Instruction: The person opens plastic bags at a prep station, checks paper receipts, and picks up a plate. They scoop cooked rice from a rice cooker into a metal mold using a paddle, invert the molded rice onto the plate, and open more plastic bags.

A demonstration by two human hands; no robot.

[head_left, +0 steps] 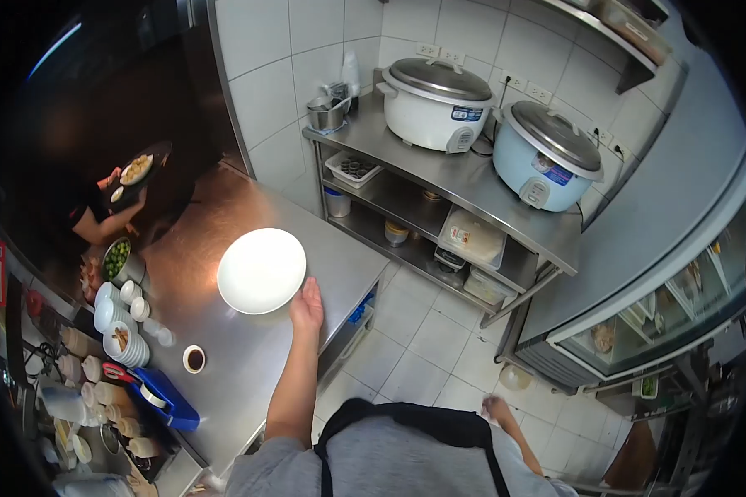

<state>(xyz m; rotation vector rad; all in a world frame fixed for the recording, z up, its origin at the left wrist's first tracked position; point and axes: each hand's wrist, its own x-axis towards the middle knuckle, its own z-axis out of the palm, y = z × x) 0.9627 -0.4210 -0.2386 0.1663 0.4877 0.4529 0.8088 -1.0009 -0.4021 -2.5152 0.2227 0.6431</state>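
A white round plate is over the steel counter, and whether it rests on the metal or is held just above I cannot tell. At its right-hand rim is my left hand, palm turned up, with the fingertips partly hidden under the edge. My right hand hangs low beside my body above the floor. Its fingers look curled, with a small pale patch by them that I cannot make out. On the counter nearer to me stands a small white cup of dark sauce.
Stacked white bowls, a pot of green limes, a blue holder and squeeze bottles line the counter's left. Another person holds a tray with food. Two rice cookers stand on a steel shelf unit; a glass-door fridge is right.
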